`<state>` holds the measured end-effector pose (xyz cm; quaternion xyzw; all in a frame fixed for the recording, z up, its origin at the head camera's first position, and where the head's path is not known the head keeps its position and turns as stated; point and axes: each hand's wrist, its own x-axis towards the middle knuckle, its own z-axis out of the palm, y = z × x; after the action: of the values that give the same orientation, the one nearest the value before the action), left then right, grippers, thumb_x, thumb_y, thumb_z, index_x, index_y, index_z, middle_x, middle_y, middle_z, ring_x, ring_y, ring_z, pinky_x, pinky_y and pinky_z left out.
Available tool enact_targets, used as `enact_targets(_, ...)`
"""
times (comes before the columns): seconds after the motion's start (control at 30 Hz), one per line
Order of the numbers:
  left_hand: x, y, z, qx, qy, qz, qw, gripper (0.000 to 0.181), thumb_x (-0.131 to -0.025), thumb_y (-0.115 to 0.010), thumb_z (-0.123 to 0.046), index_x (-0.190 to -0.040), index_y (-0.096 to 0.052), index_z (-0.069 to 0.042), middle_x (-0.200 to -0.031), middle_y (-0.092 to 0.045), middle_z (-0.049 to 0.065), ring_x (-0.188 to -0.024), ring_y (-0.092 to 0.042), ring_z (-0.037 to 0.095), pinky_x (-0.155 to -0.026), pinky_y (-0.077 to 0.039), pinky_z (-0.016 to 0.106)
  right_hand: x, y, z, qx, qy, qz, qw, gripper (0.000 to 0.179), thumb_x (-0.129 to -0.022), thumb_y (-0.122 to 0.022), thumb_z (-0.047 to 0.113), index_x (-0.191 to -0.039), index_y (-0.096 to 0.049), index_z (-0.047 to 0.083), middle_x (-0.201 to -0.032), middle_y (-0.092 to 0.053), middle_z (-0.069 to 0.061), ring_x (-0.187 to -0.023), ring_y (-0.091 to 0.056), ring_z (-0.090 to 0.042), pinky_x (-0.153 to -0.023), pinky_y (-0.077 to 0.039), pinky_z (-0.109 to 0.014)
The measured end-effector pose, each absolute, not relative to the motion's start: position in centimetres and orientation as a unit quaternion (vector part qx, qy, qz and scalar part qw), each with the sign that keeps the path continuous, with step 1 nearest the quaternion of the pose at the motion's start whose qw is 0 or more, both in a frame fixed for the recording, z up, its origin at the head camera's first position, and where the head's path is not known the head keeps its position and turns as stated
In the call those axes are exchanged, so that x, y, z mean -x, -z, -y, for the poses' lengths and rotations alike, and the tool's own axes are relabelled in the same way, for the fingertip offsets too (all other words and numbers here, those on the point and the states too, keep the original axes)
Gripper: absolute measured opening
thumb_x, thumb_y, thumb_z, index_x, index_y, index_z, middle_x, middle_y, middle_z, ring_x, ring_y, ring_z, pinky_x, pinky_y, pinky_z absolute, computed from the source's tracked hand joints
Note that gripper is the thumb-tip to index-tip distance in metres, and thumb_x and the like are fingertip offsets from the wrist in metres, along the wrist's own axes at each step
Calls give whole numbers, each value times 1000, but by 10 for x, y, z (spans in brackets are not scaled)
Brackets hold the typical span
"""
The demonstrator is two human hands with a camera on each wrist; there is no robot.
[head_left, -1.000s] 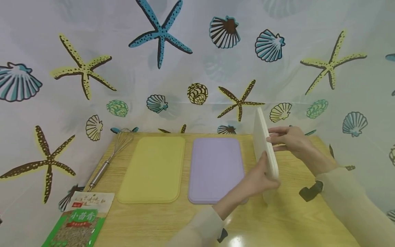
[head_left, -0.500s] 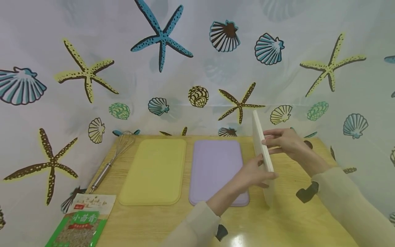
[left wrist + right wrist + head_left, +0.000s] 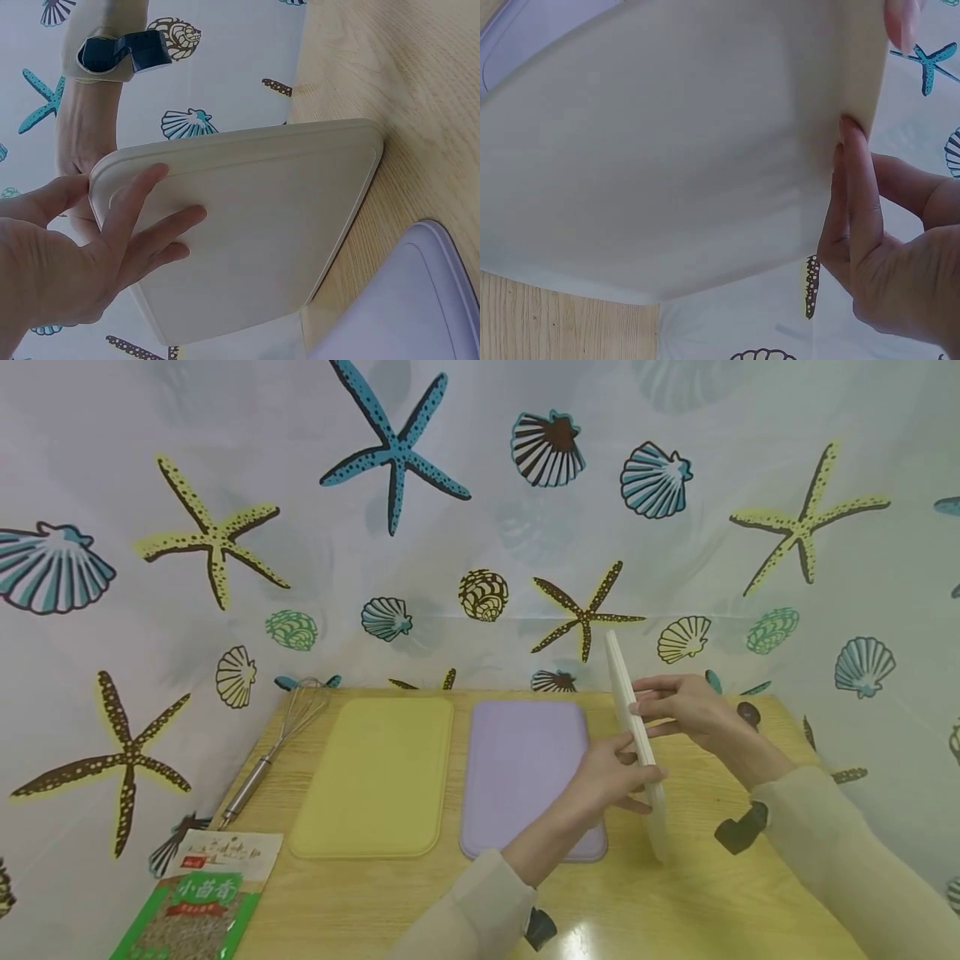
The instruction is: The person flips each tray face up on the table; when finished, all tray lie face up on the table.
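A shallow cream tray [image 3: 632,710] stands on edge on the wooden table, its top leaning left in the head view. My left hand [image 3: 606,777] grips its near part, with fingers spread over the left face and the thumb at the rim. In the left wrist view those fingers lie on the smooth underside [image 3: 247,232]. My right hand [image 3: 686,710] pinches the upper rim farther back, its fingers on the hollow side [image 3: 667,150]. A lilac tray [image 3: 528,777] lies flat just left of the cream one. Left of that lies a yellow tray [image 3: 375,777].
A metal whisk [image 3: 262,760] rests along the table's left edge. Near the front left lies a green and white seed packet [image 3: 198,893]. A small dark round thing [image 3: 748,714] shows beside the right wrist. A cloth [image 3: 480,527] printed with shells and starfish hangs behind the table.
The cream tray's top has tipped a little to the left. My left hand has slid slightly left and up along the rim, and my right hand has moved left with the tray.
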<state>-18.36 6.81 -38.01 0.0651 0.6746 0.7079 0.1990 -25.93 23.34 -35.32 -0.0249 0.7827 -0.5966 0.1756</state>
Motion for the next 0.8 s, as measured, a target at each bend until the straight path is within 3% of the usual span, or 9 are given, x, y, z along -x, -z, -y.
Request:
enact_targets(0.23,184,383,-68,-52,-725,-659,194,47,-82,-69,2,-128,-59,-2,-100,-68,16,-89,-68,33,-62,-61,41,261,359,-231,29,601,-780,174,52,-93,-62,6,-139,-43,-6,-101,-59,-8,-88,-65,-16,-80,-59,-35)
enact_targets(0.57,179,385,-67,-52,-726,-663,177,54,-83,-69,1,-135,-52,1,-121,-61,25,-94,-67,35,-64,-60,44,259,359,-229,28,611,-773,172,49,-93,-60,3,-138,-43,-8,-94,-60,-5,-86,-66,-14,-80,-58,-35)
enact_targets(0.8,176,386,-67,-62,-714,-679,157,44,-82,-68,3,-125,-61,-3,-128,-59,19,-95,-67,30,-63,-61,39,259,362,-227,42,608,-772,178,51,-92,-63,5,-138,-44,-8,-93,-61,-5,-88,-65,-14,-81,-58,-37)
